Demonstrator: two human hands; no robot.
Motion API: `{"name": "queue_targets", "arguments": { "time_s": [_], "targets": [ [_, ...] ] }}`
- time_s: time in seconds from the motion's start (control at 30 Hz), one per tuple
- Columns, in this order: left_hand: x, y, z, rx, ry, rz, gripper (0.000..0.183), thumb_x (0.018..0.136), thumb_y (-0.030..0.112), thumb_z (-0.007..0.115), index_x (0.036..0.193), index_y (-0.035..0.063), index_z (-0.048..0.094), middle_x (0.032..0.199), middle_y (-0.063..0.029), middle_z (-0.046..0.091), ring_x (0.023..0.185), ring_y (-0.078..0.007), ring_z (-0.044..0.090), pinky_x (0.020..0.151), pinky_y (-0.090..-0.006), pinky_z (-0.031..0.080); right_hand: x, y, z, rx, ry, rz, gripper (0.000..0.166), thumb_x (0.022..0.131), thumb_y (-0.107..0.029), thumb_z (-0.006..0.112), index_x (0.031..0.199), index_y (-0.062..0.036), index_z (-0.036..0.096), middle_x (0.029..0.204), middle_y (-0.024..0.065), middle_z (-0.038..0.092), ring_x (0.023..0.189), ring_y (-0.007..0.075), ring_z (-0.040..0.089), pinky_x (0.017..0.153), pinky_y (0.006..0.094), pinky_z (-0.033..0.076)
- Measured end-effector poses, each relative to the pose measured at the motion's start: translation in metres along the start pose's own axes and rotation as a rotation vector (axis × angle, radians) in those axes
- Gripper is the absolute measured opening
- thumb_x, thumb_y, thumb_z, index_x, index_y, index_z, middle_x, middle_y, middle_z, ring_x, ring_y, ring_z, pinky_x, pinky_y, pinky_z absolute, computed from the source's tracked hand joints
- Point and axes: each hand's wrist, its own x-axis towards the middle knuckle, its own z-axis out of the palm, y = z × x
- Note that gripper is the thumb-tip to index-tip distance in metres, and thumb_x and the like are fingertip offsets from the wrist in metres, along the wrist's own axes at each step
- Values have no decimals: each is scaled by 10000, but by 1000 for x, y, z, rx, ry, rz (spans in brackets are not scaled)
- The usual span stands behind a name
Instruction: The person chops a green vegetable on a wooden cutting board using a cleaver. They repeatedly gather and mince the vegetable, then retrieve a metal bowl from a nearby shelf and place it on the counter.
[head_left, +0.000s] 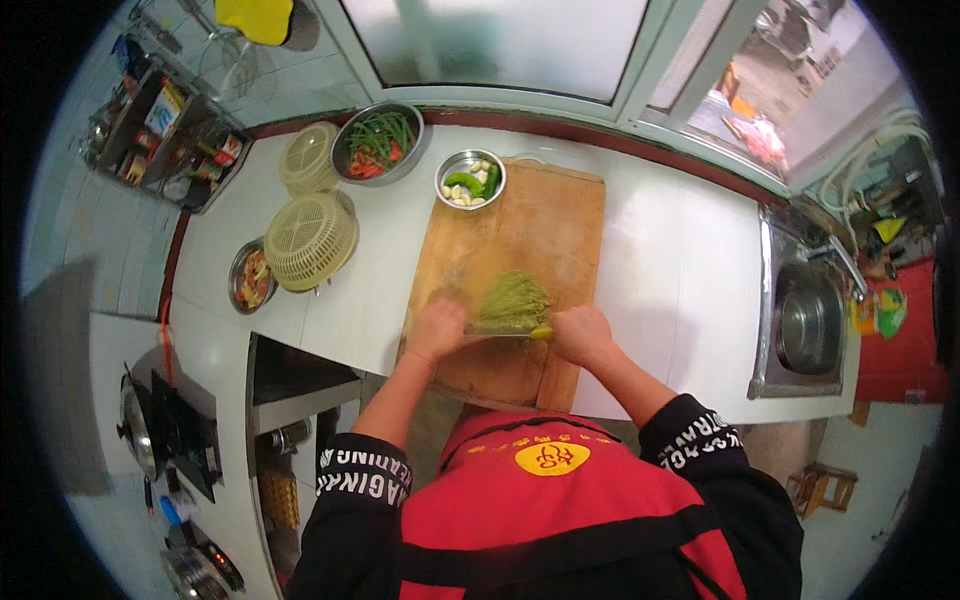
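Observation:
My right hand (581, 334) is closed around the yellow-green handle of a kitchen knife (499, 330), whose blade lies sideways across the wooden cutting board (559, 232). At the other end of the blade is my left hand (436, 328), slightly blurred; its fingertips are hard to make out, and whether they touch the blade cannot be told. Just beyond the blade, between both hands, lies a pile of chopped green vegetable (515, 300). A small steel bowl (470, 178) with peeled garlic cloves and green peppers overlaps the board's far left corner.
Left of the board stand a steel bowl (414, 154) of green beans and red pieces, two yellowish plastic baskets (311, 240) (309, 157) and another bowl (244, 292) of food. A sink (810, 319) is at the right, a spice rack (161, 142) at the far left, a wok (136, 427) below it.

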Motion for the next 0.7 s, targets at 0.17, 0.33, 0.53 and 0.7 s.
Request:
{"name": "queue_targets", "arguments": {
  "time_s": [0.17, 0.33, 0.53, 0.7],
  "targets": [
    [0, -8, 9, -17, 64, 57, 333, 619, 350, 733, 795, 98, 605, 822, -89, 592, 779, -278, 562, 673, -402, 464, -12, -9, -3, 9, 84, 55, 121, 691, -206, 604, 684, -88, 631, 654, 132, 626, 644, 320, 633, 543, 424, 491],
    [-18, 4, -24, -97, 55, 100, 458, 541, 290, 798, 893, 102, 573, 834, -86, 563, 817, -280, 544, 670, -401, 456, -24, -19, 53, 39, 216, 160, 117, 674, -162, 608, 778, -109, 618, 710, 106, 627, 672, 302, 629, 566, 425, 494],
    [-45, 14, -24, -105, -39, 141, 429, 573, 251, 785, 856, 82, 509, 866, -120, 527, 839, -304, 534, 688, -418, 440, -54, -46, 84, 222, 514, 158, 205, 696, -124, 562, 895, -90, 595, 918, 130, 577, 898, 312, 566, 766, 414, 465],
    [-54, 22, -18, -104, -29, 173, 401, 618, 227, 754, 890, 82, 498, 877, -121, 521, 842, -316, 538, 698, -421, 447, -67, -60, 86, 129, 595, 202, 150, 755, -141, 516, 853, -46, 579, 940, 124, 566, 922, 276, 564, 808, 395, 446]
  ]
}}
